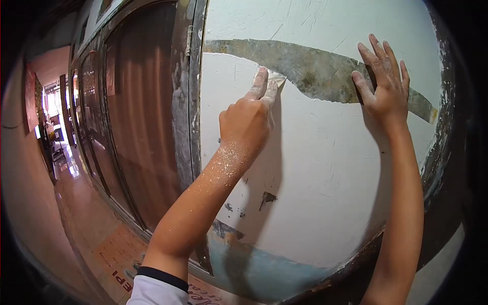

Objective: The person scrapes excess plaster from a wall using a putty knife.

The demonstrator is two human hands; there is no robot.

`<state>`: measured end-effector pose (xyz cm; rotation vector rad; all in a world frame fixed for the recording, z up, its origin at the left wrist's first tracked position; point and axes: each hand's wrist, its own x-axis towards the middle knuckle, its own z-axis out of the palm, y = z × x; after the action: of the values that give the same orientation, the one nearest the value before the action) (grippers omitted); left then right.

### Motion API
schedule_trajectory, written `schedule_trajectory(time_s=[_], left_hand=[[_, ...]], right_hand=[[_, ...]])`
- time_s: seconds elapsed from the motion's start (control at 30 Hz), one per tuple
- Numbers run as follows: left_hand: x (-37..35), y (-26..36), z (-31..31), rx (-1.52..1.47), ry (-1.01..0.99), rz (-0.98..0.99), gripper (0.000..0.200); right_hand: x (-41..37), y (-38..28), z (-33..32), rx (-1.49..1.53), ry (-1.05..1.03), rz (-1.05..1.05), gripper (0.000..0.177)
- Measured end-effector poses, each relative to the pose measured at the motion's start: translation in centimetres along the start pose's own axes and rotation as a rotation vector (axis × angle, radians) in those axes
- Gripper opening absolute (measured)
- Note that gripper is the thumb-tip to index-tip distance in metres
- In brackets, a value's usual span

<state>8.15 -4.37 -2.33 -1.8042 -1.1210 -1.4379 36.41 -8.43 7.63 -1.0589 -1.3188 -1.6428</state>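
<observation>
My left hand point(247, 114) is closed on a small metal scraper point(277, 78), its edge set against the wall where white paint meets a bare band. Two of its fingertips press on the blade; any handle is hidden in the hand. White dust coats those fingers and the forearm. My right hand point(385, 84) lies spread on the wall, holding nothing, its fingers across the right part of the band and the paint above. The bare grey-brown band point(325, 76) curves across the white painted wall point(325, 173), with ragged paint edges on both sides.
A dark wooden door frame point(185, 96) with a hinge stands left of the wall, beside a brown curtained panel point(140, 117). Printed cardboard point(122, 256) lies on the floor below. A corridor runs back at far left. Lower wall patches show grey and blue-green.
</observation>
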Motion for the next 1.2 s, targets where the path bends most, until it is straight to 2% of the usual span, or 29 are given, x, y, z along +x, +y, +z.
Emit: schedule_trajectory(time_s=[0.07,0.2,0.27,0.43,0.6,0.73,0.83,1.2], left_hand=[[0.1,-0.1,0.0,0.023,-0.041,-0.002,0.048],[-0.7,0.0,0.0,0.031,0.003,0.026,0.044],[-0.3,0.0,-0.3,0.015,-0.054,0.014,0.043],[-0.8,-0.3,0.6,-0.018,0.036,0.045,0.046],[-0.7,0.4,0.5,0.006,0.000,0.015,0.048],[-0.7,0.3,0.9,0.019,0.073,0.031,0.048],[-0.9,0.2,0.4,-0.014,-0.017,0.011,0.050],[-1.4,0.5,0.7,-0.001,0.003,0.012,0.055]], right_hand=[[-0.1,0.0,0.1,0.000,0.007,-0.001,0.052],[-0.2,0.4,0.5,0.000,0.018,-0.014,0.053],[-0.1,0.4,0.3,0.013,0.020,-0.012,0.053],[0.0,-0.1,-0.1,0.017,0.007,0.006,0.052],[-0.1,0.0,0.1,0.005,0.016,0.005,0.052],[-0.1,-0.5,-0.5,0.016,0.000,0.018,0.052],[-0.1,-0.8,-0.6,0.014,0.004,0.025,0.052],[-0.2,0.5,0.5,0.010,0.025,-0.012,0.053]])
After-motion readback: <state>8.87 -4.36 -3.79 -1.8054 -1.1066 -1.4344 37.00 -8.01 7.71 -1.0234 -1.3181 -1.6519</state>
